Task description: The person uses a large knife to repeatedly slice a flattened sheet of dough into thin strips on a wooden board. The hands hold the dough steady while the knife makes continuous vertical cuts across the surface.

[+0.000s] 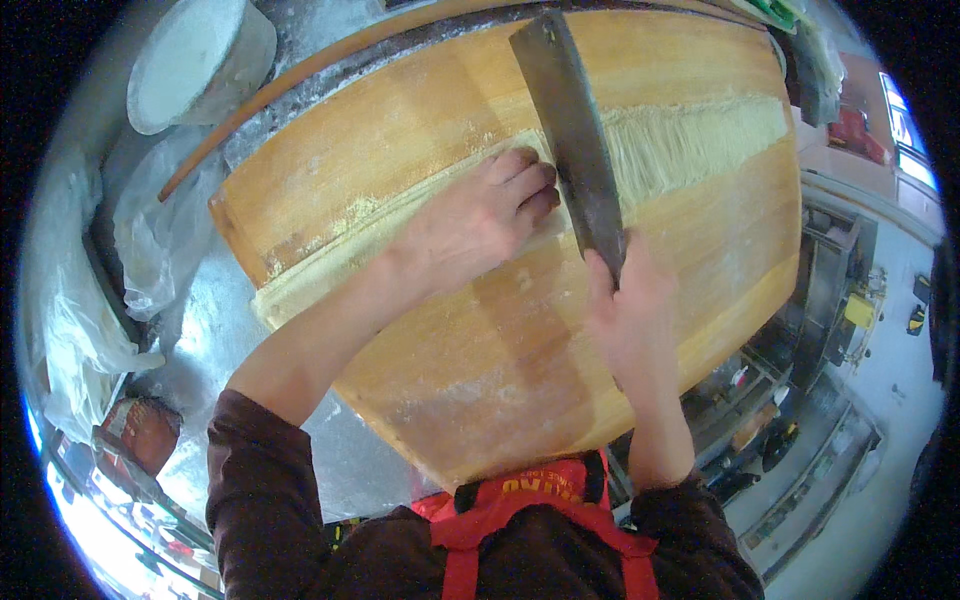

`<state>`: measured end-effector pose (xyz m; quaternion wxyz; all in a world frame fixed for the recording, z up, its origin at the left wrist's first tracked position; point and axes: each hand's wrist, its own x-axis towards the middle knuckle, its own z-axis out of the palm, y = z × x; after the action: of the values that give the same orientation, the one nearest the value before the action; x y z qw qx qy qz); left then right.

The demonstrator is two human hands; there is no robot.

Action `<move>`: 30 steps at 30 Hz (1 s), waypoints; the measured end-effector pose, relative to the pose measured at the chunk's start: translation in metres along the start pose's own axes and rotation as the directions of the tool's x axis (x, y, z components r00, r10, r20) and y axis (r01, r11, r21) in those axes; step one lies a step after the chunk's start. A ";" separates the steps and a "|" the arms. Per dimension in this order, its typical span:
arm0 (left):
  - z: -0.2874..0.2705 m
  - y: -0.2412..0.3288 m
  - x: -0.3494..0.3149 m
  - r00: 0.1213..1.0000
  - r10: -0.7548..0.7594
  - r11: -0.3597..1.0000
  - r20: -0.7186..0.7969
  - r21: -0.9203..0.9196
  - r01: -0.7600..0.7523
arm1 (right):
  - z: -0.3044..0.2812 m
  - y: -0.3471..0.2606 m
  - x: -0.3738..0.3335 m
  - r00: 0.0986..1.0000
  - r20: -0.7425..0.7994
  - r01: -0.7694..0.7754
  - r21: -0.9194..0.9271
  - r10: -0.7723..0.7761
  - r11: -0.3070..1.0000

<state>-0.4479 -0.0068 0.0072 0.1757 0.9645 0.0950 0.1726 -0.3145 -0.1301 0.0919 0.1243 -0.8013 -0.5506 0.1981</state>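
Observation:
A long folded sheet of pale dough (pixel 335 265) lies across a wooden board (pixel 480 370). My left hand (pixel 490 205) rests on the dough with its fingers curled, holding it down just left of the blade. In my right hand (pixel 632 300) is the handle of a big, broad cleaver (pixel 572 130), its dark blade pointing away from me and crossing the dough. Right of the blade, thin cut noodles (pixel 690 145) lie side by side in a band. The blade's lower edge is hidden, so how deep it sits cannot be told.
Behind the board runs a long thin rolling pin (pixel 290 78). A white tub of flour (pixel 185 70) stands at the far left, near clear plastic bags (pixel 160 235) on a metal table (pixel 205 350). Metal shelving (pixel 835 235) is at the right. Flour dusts the board.

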 end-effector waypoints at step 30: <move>0.003 -0.002 -0.003 0.996 0.031 0.999 -0.081 -0.035 -0.034 | 0.008 -0.012 0.028 0.981 0.149 -0.099 -0.165 0.125 0.981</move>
<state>-0.4500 -0.0067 0.0031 0.1863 0.9549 0.0833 0.2158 -0.3194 -0.0999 0.0849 0.0051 -0.8201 -0.5265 0.2238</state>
